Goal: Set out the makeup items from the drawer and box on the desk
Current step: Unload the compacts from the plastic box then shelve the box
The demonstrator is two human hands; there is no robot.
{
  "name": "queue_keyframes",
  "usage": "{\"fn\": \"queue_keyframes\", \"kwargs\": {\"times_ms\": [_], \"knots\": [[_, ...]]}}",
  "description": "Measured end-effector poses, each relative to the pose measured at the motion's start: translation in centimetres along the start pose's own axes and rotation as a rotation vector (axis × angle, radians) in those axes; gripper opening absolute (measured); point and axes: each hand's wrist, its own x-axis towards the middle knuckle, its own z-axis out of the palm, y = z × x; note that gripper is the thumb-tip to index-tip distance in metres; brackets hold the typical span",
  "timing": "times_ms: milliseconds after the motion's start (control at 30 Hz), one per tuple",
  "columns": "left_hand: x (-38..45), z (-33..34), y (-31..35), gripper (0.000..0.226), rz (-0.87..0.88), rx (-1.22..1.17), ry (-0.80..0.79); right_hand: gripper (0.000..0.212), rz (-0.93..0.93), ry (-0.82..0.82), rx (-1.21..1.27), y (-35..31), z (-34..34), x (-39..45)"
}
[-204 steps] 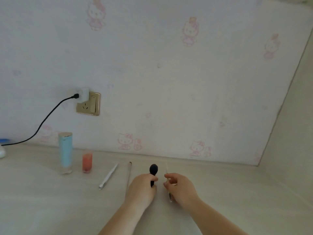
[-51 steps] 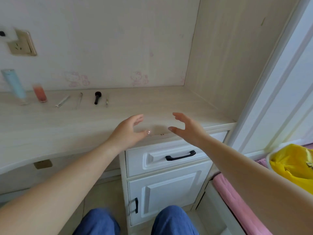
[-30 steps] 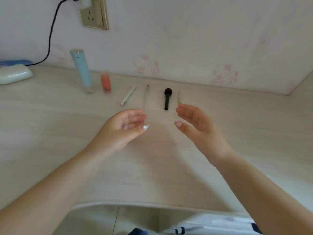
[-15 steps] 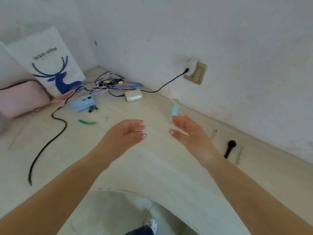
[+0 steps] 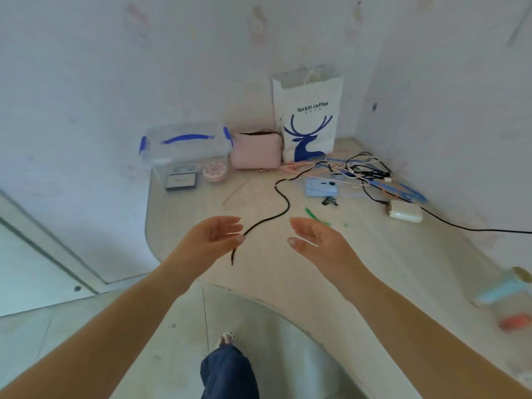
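Note:
A clear plastic box [image 5: 184, 148] with blue latches stands at the far left end of the desk [image 5: 259, 272]. Inside it I make out a dark flat case [image 5: 181, 181] and a round pink item [image 5: 214, 171]. My left hand [image 5: 207, 243] and my right hand [image 5: 316, 240] hover open above the desk's near part, palms facing each other, well short of the box. At the right edge a light blue tube [image 5: 501, 289] and a small orange bottle [image 5: 515, 322] show up blurred.
A pink pouch [image 5: 256, 151] and a white paper bag [image 5: 308, 113] with a blue deer stand beside the box. A black cord [image 5: 282, 208] runs between my hands. Tangled cables [image 5: 362, 171], a blue camera [image 5: 321, 187] and a white charger [image 5: 404, 211] lie toward the corner.
My view has swung left from the row of makeup items to the desk's far left end, bringing the clear box into sight. Both hands stay open and empty.

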Motion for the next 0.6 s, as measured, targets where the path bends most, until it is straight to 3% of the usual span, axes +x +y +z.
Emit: {"fn": "queue_keyframes", "kwargs": {"times_ms": [400, 600], "knots": [[16.9, -20.2, -4.2, 0.03, -0.12, -0.082, 0.199, 0.031, 0.108, -0.09, -0.032, -2.6, 13.8, 24.2], [24.1, -25.8, -5.5, 0.031, -0.176, -0.058, 0.268, 0.043, 0.216, 0.11, -0.01, -2.6, 16.1, 32.2]]}}
